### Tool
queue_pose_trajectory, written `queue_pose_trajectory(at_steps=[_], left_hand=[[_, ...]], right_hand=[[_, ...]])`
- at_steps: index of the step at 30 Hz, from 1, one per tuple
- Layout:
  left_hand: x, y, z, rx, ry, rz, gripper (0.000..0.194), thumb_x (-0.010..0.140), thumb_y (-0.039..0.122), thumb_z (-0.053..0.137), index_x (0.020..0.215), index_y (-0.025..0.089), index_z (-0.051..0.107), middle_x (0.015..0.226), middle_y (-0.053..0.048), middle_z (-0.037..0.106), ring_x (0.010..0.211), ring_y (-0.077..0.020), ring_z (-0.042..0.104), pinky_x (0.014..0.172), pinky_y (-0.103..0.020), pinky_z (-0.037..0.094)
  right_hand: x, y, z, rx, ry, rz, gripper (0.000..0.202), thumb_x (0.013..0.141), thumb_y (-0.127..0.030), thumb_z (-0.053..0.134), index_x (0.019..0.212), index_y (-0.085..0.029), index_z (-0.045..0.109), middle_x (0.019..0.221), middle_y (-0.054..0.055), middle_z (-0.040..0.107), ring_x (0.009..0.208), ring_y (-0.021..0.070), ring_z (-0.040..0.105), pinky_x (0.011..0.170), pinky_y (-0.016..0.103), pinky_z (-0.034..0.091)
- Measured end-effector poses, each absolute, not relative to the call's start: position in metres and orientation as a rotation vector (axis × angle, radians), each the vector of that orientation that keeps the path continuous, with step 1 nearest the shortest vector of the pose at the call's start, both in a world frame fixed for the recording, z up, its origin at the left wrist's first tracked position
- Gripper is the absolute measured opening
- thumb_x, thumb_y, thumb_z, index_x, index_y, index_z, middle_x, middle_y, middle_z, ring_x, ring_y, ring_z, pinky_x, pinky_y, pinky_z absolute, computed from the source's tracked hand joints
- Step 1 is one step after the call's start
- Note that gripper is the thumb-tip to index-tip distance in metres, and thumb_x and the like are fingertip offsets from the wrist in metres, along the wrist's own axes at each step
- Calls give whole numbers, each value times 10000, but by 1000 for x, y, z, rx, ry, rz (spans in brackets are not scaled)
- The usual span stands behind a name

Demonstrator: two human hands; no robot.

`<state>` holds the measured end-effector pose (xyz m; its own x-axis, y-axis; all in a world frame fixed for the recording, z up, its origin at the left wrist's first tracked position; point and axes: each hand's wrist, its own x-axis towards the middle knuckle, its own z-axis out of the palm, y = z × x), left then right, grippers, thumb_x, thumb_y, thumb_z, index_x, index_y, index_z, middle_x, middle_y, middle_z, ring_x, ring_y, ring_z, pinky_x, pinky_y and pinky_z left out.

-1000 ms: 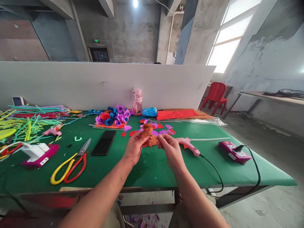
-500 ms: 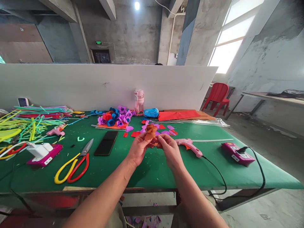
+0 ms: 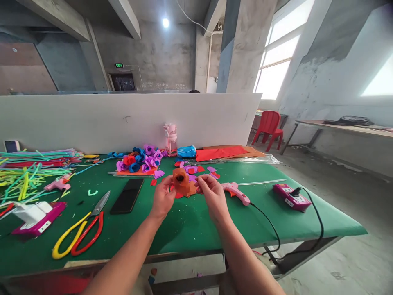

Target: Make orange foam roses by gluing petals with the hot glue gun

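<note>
Holding a brown paper flower [image 3: 181, 187] between thumb and fingers of the left hand [image 3: 162, 198], by its left side, with its dark centre turned toward the eyes; held lightly so, probably, to leave the opening visible and not to crush the thin paper. At the flower's right side, thumb and forefinger of the right hand [image 3: 212, 196] pinched close together; cannot tell whether gripping a paper edge or only resting beside it. Above the green table [image 3: 175, 235], just beyond the fingertips, loose purple and red petals [image 3: 201, 169], scattered within short reach, perhaps for easy picking. Just right of the right fingers, a pink glue gun [image 3: 241, 194], lying with handle and cord away from the flower, likely to leave free room for both wrists. Farther beyond the left fingers, a heap of coloured paper flowers [image 3: 141, 159], set apart from the loose petals, presumably for protection from pressing. To the left of the left fingers, a black phone [image 3: 127, 196], then scissors [image 3: 97, 208], with blades pointing away and handles toward the body, a convenient position for grasping.
</note>
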<state>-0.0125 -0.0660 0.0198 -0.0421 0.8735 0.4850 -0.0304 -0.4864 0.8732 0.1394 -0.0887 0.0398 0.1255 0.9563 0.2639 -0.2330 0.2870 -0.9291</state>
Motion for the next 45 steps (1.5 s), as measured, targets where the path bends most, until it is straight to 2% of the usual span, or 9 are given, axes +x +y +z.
queue_pose_trajectory(at_steps=[9,16,19,28,30,35,41,45], left_hand=[[-17,-65,13,1625,1063,1650,288,679,280,719,947,180,695,908,-51,698,922,-220,611,821,-294,461],[-13,-65,12,1598,1021,1540,356,732,310,683,1060,171,666,1092,-84,687,968,-232,634,843,-316,485],[-10,-66,13,1559,1001,1508,376,719,331,699,1057,169,664,1109,-90,686,966,-240,643,829,-318,499],[-5,-66,16,1352,948,1622,403,626,322,777,975,152,668,995,-88,709,947,-224,646,844,-325,495],[-4,-66,18,1244,918,1653,432,585,313,803,959,152,659,982,-83,709,915,-209,652,804,-307,505],[-3,-69,22,1104,869,1591,417,569,300,813,914,146,637,800,-29,699,660,-131,633,622,-241,496],[5,-81,32,1070,864,1476,430,590,295,804,947,151,612,700,-3,682,575,-117,612,560,-231,468],[6,-85,35,1087,854,1418,435,594,312,807,952,150,619,687,-2,684,530,-100,575,559,-237,449]], right_hand=[[141,-95,46,-851,-1218,898,242,798,-423,571,793,-181,580,724,14,594,664,139,521,609,259,412],[144,-93,43,-893,-1303,930,242,795,-414,565,839,-181,617,751,26,630,674,153,548,604,264,418],[141,-92,40,-870,-1309,1001,237,783,-417,578,816,-185,613,718,16,620,639,147,541,582,261,409],[148,-94,48,-695,-1087,1294,333,754,-480,636,643,-174,566,615,-26,521,541,80,429,556,224,369],[150,-91,46,-735,-1044,1253,327,736,-484,647,658,-173,586,622,-24,534,539,79,424,550,221,363],[146,-85,34,-876,-1043,1232,298,655,-465,688,700,-177,623,672,-5,606,536,88,452,536,230,370],[134,-87,30,-825,-1117,1270,306,657,-421,695,835,-180,638,755,30,663,643,140,570,596,262,438],[134,-87,30,-832,-1186,1095,244,687,-364,666,855,-204,593,773,15,639,639,146,571,593,273,456]])
